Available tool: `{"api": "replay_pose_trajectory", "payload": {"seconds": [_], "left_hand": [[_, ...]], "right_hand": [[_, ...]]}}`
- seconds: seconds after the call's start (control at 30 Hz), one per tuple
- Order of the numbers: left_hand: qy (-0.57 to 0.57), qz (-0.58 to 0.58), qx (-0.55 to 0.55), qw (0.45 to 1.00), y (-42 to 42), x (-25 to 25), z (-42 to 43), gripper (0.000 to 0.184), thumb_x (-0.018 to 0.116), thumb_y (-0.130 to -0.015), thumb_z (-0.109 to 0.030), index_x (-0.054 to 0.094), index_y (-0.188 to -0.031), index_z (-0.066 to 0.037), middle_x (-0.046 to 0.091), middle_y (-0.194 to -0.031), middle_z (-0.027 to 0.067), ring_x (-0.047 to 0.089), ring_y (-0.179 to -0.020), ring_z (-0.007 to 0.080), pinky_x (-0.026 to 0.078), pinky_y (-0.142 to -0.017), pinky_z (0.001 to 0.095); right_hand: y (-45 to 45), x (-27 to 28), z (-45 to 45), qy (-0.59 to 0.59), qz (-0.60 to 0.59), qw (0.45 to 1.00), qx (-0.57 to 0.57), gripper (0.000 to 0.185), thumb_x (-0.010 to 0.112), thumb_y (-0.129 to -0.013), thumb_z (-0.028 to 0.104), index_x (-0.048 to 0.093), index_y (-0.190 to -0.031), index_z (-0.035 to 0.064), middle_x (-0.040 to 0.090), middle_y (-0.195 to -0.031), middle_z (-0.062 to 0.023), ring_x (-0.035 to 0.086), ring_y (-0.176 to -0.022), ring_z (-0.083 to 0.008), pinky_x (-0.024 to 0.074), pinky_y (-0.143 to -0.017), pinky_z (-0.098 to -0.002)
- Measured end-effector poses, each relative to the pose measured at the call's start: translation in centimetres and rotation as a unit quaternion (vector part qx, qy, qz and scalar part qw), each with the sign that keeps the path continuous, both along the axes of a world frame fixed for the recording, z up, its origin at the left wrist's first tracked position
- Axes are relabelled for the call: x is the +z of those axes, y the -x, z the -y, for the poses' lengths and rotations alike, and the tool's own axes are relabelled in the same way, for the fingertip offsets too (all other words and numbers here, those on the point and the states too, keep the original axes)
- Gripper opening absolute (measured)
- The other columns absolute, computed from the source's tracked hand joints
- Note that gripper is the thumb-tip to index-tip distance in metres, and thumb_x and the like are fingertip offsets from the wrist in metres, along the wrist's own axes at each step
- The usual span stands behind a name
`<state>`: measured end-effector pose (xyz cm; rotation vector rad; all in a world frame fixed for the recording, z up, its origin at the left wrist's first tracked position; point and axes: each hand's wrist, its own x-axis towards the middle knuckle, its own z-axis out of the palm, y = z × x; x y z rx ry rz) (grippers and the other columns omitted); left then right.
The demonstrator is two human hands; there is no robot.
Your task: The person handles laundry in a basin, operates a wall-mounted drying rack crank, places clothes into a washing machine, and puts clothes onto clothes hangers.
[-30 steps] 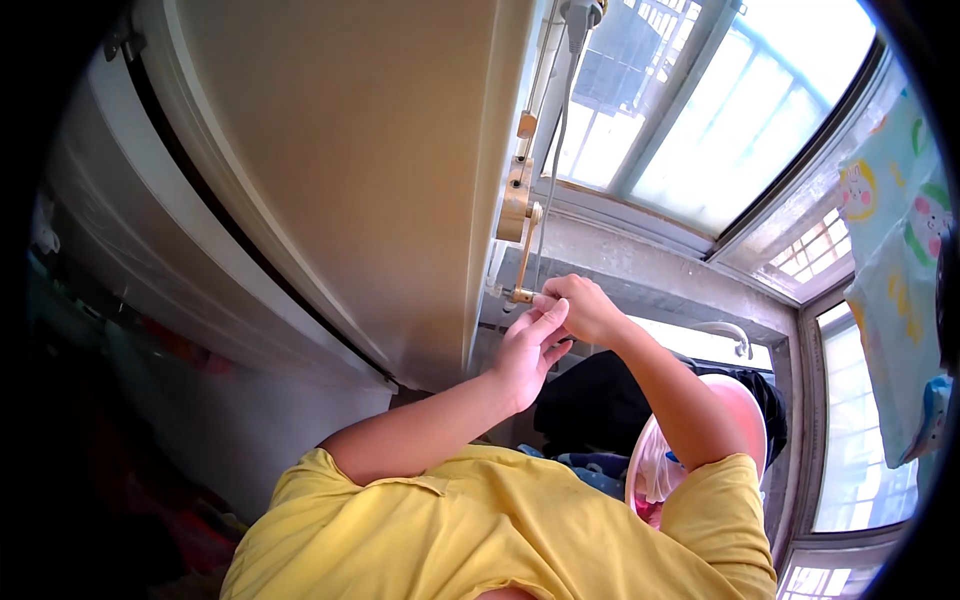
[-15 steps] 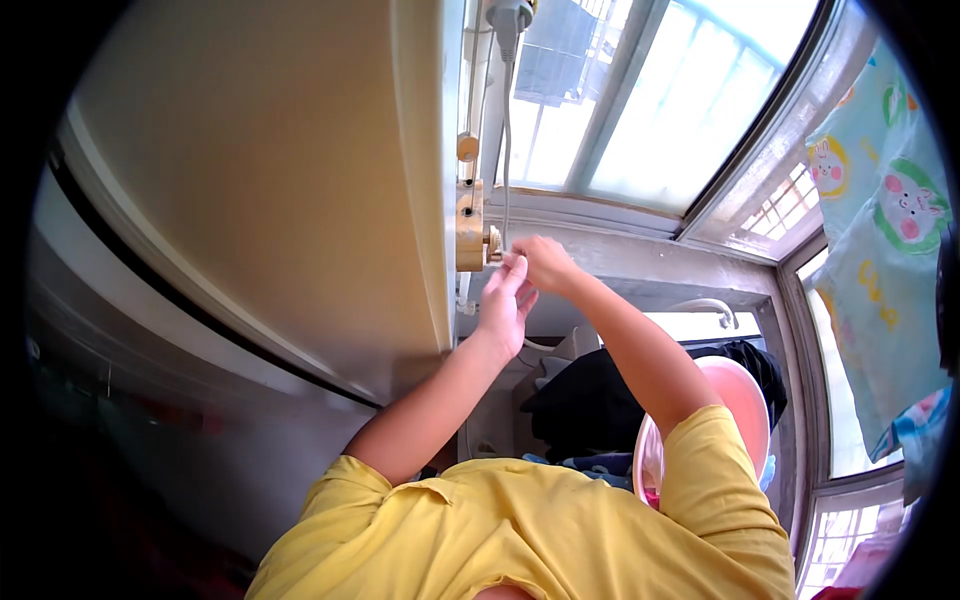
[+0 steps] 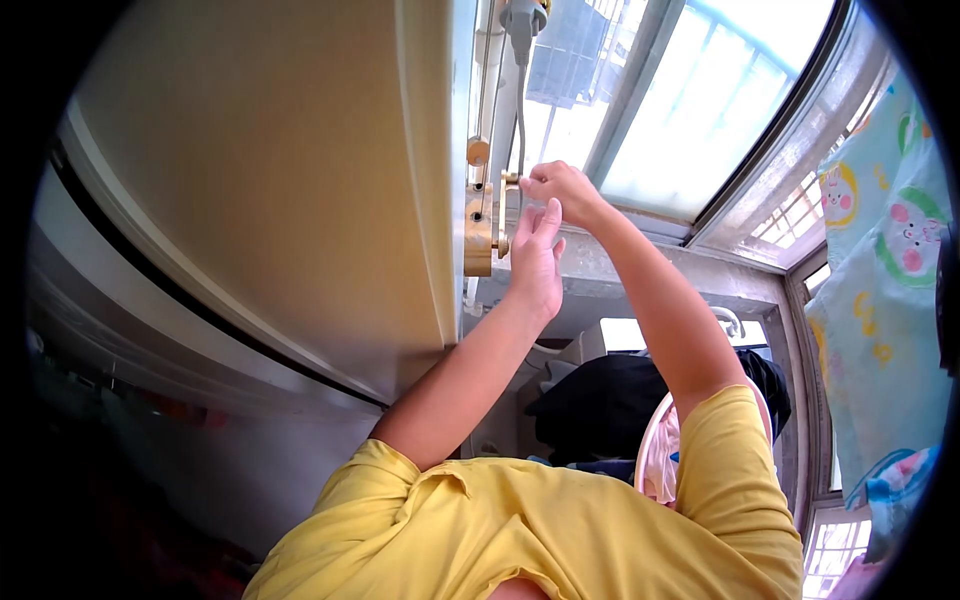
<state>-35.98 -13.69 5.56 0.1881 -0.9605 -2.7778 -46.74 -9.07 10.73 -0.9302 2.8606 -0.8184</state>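
A wooden-coloured crank box point(image 3: 479, 235) is fixed beside the tall pale panel, with a small brass-coloured crank point(image 3: 504, 215) on its right side. The crank arm points upward. My right hand point(image 3: 566, 190) has its fingers closed round the crank's upper end, which they partly hide. Just below it, my left hand point(image 3: 538, 262) is held palm up with its fingers apart and nothing in it, close to the crank's lower end. A grey cable point(image 3: 521, 120) hangs down between the crank box and my right hand.
The tall pale panel point(image 3: 270, 180) fills the left. Beyond my hands is a window point(image 3: 720, 100). Patterned cloth point(image 3: 880, 270) hangs at the right. Below my right arm are dark clothes point(image 3: 595, 405) and a pink basin point(image 3: 650, 440). A white plug point(image 3: 522, 22) is above.
The crank has swung from pointing down to pointing up, with my right hand moving up on it. My left hand has risen too and come away from my right fingers. The view has shifted.
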Motion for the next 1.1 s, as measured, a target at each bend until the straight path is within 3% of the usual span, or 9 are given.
{"api": "replay_pose_trajectory", "payload": {"seconds": [0.17, 0.53, 0.87, 0.9, 1.1], "left_hand": [[0.01, -0.089, -0.005, 0.996, -1.8, 4.3, 0.0, 0.053, 0.055, -0.089, -0.045, 0.042, -0.129, -0.013, 0.047, -0.12, -0.0043, 0.04, -0.116, 0.0094, 0.024, -0.1, 0.0335], [0.004, -0.113, -0.05, 0.992, -8.6, 7.5, 0.6, 0.037, 0.051, -0.093, -0.039, 0.048, -0.12, -0.014, 0.052, -0.113, -0.0032, 0.045, -0.109, 0.0095, 0.03, -0.098, 0.0316], [-0.006, -0.093, -0.113, 0.989, -13.1, 6.6, 0.2, 0.045, 0.057, -0.088, -0.042, 0.043, -0.122, -0.015, 0.048, -0.115, -0.0025, 0.046, -0.106, 0.0105, 0.036, -0.093, 0.0313], [-0.006, -0.092, -0.111, 0.99, -13.4, 6.3, 0.2, 0.045, 0.057, -0.088, -0.042, 0.043, -0.122, -0.015, 0.048, -0.115, -0.0025, 0.046, -0.106, 0.0105, 0.036, -0.093, 0.0313], [0.05, -0.089, -0.13, 0.986, -15.9, 4.1, -0.9, 0.055, 0.058, -0.089, -0.035, 0.029, -0.132, -0.017, 0.043, -0.124, -0.0023, 0.043, -0.114, 0.0105, 0.037, -0.095, 0.0318]], "right_hand": [[-2.6, 5.6, -0.3, 0.017, 0.006, 0.999, 0.029, 0.036, 0.054, -0.084, 0.033, 0.064, -0.079, -0.0009, 0.063, -0.075, -0.017, 0.059, -0.071, -0.0313, 0.0456, -0.071, -0.0397], [-10.8, 9.1, -1.8, 0.023, -0.005, 0.999, 0.025, 0.036, 0.055, -0.084, 0.032, 0.062, -0.075, -0.0028, 0.061, -0.07, -0.0173, 0.058, -0.068, -0.0308, 0.0458, -0.067, -0.0386], [-15.9, 7.7, -3.2, 0.034, 0.033, 0.998, 0.042, 0.032, 0.056, -0.086, 0.026, 0.059, -0.075, -0.0034, 0.059, -0.067, -0.0178, 0.057, -0.064, -0.0325, 0.044, -0.062, -0.0393], [-16.4, 7.4, -3.4, 0.043, 0.035, 0.997, 0.047, 0.03, 0.056, -0.087, 0.023, 0.056, -0.071, -0.0024, 0.056, -0.062, -0.0108, 0.052, -0.056, -0.0206, 0.0433, -0.058, -0.0353], [-17.0, 4.6, -4.4, 0.033, 0.013, 0.994, 0.103, 0.031, 0.057, -0.084, 0.026, 0.057, -0.071, -0.0024, 0.057, -0.061, -0.0143, 0.055, -0.057, -0.0278, 0.043, -0.057, -0.0367]]}}
